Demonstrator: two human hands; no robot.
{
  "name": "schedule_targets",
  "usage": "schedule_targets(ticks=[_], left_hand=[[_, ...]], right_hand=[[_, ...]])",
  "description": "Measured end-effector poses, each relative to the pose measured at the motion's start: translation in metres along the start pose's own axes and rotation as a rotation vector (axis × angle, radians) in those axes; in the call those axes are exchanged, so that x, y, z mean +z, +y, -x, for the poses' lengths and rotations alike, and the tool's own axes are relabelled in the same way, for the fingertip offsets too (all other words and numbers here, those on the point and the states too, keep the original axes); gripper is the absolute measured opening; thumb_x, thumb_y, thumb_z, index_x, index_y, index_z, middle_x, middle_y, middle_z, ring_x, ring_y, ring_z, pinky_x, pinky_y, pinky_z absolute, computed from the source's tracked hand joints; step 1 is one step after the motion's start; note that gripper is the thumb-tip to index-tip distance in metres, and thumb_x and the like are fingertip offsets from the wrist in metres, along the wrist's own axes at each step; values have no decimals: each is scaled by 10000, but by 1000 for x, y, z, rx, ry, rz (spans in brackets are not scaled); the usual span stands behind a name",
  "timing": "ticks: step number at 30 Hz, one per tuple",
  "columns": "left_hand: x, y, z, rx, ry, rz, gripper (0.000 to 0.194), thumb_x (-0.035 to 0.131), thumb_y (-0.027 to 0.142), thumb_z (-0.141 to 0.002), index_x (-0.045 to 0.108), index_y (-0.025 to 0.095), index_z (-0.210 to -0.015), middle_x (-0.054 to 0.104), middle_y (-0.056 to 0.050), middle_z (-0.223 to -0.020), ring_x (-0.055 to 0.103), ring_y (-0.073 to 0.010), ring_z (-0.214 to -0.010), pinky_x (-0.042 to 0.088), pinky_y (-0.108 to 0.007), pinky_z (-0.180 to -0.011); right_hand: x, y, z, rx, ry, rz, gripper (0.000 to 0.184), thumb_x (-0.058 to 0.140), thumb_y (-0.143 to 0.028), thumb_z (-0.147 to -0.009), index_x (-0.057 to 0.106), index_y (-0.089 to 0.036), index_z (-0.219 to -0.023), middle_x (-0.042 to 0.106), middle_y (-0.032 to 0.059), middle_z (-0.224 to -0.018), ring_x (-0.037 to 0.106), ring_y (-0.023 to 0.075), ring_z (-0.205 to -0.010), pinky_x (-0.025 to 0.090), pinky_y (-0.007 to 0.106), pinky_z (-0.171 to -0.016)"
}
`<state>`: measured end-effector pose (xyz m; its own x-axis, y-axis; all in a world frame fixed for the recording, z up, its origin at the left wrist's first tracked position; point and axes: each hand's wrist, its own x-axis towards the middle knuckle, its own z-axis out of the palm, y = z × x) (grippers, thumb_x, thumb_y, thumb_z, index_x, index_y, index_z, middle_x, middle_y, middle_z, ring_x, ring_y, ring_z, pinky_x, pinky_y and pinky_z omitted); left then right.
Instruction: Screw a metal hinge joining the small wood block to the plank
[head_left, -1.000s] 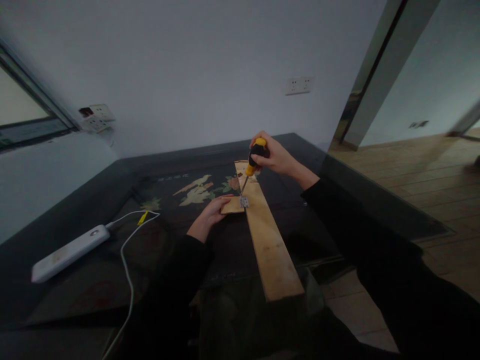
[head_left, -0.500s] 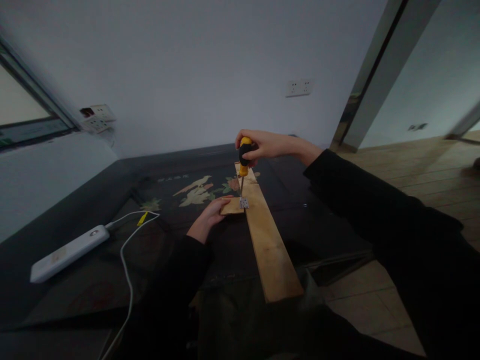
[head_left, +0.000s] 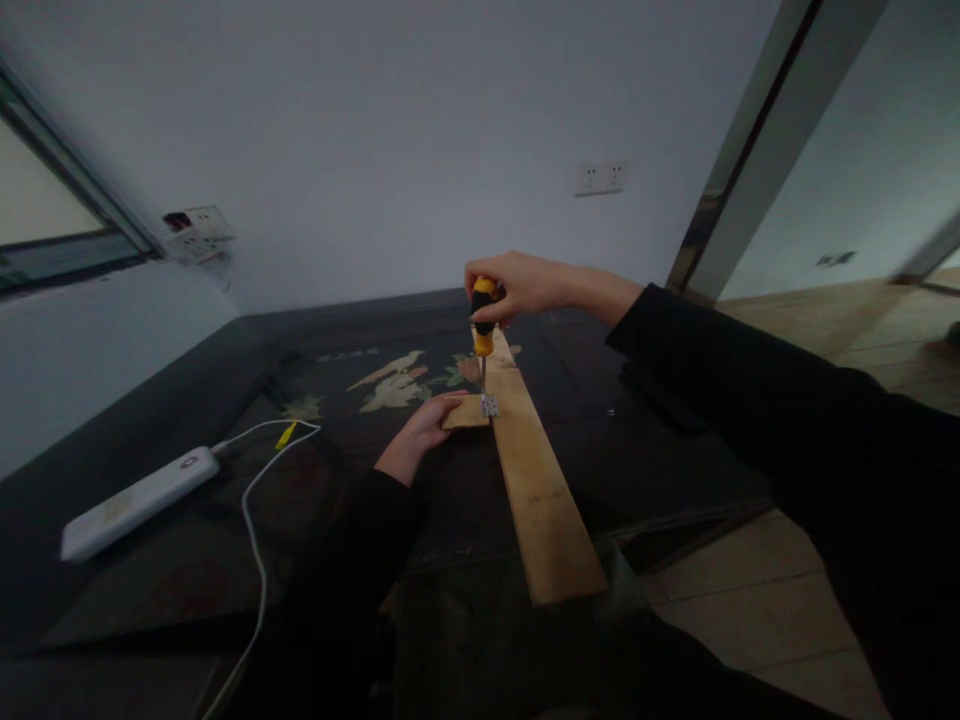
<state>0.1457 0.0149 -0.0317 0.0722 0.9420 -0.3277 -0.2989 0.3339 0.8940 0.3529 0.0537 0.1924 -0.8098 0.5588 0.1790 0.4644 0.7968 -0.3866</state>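
Observation:
A long wooden plank [head_left: 540, 480] lies on the dark table [head_left: 150, 400], its near end sticking out over the table's front edge. A small wooden piece [head_left: 465, 412] butts against the plank's left side, joined by a small metal hinge [head_left: 490, 405]. My left hand [head_left: 420, 432] rests on the small piece, fingers pressed flat on it. My right hand [head_left: 525, 285] is closed round the yellow and black handle of a screwdriver [head_left: 482, 325]. The screwdriver stands nearly upright with its tip down on the hinge.
A white power strip [head_left: 139, 500] with a white cable [head_left: 255, 520] lies on the left of the table. Painted birds and flowers [head_left: 390, 380] decorate the tabletop. Wall sockets [head_left: 598, 178] sit behind. Wooden floor [head_left: 862, 330] opens to the right.
My right hand has swung the screwdriver handle leftward and upward, from tilted to nearly upright. The tip stays on the hinge. My left hand has not moved.

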Motion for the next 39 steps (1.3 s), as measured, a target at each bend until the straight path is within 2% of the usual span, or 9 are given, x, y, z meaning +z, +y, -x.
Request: schedule_targets(ticks=[4, 7, 13, 17, 20, 25, 30, 35, 39], left_hand=[[2, 2, 2, -68, 38, 35, 176, 554, 62, -900, 685, 144, -986, 746, -63, -860, 694, -152, -724, 571, -265, -726], [2, 2, 2, -66, 40, 39, 181, 549, 63, -907, 683, 150, -992, 749, -63, -863, 698, -150, -728, 570, -263, -718], [1, 1, 0, -65, 38, 48, 185, 573, 56, -888, 696, 149, -990, 750, -66, -854, 703, -156, -737, 575, -273, -735], [1, 1, -1, -54, 56, 37, 200, 580, 48, -876, 701, 149, -999, 749, -65, -838, 697, -157, -721, 575, -278, -730], [0, 0, -2, -57, 47, 38, 191, 584, 49, -873, 695, 146, -994, 746, -65, -832, 690, -151, -709, 578, -278, -726], [-2, -1, -5, -43, 45, 33, 190, 603, 52, -856, 683, 140, -1004, 745, -66, -878, 697, -152, -731, 571, -260, -723], [0, -1, -3, -44, 66, 26, 178, 569, 58, -888, 687, 159, -975, 750, -53, -868, 698, -143, -738, 577, -255, -726], [3, 2, 3, -43, 77, 1, 195, 566, 58, -890, 692, 161, -997, 753, -56, -875, 700, -148, -755, 577, -262, -741], [6, 4, 9, -49, 98, -8, 205, 584, 72, -887, 696, 153, -1039, 746, -52, -852, 697, -163, -770, 581, -293, -796]], right_hand=[[5, -5, 1, 100, 113, 28, 273, 757, -289, -820, 586, -145, -978, 655, 44, -859, 634, 144, -759, 456, 235, -630], [9, -8, 1, 125, 143, -64, 233, 743, -227, -823, 600, -138, -984, 665, 48, -872, 626, 132, -735, 481, 223, -612], [9, -5, 1, 178, 54, -331, 240, 711, -207, -860, 627, -152, -1078, 695, 56, -918, 668, 134, -700, 559, 232, -602], [4, -3, 5, 242, -20, -408, 375, 724, -182, -851, 593, -185, -1202, 720, 48, -942, 706, 158, -747, 596, 259, -662], [1, -4, 8, 244, -35, -357, 490, 751, -188, -836, 557, -209, -1285, 721, 41, -959, 708, 160, -757, 591, 261, -668], [5, -7, 5, 232, 78, -93, 322, 728, -314, -883, 634, -153, -1146, 705, 89, -1013, 699, 160, -758, 541, 239, -633], [9, -7, 2, 265, 184, 44, 328, 712, -379, -896, 666, -114, -1084, 703, 119, -1000, 697, 173, -784, 514, 237, -631], [5, -4, 1, 227, 93, -144, 303, 716, -346, -886, 685, -128, -1094, 713, 91, -970, 688, 148, -709, 545, 237, -594], [-5, -2, 5, 234, -38, -253, 353, 810, -300, -792, 701, -142, -1088, 726, 65, -928, 697, 155, -717, 582, 252, -618]])
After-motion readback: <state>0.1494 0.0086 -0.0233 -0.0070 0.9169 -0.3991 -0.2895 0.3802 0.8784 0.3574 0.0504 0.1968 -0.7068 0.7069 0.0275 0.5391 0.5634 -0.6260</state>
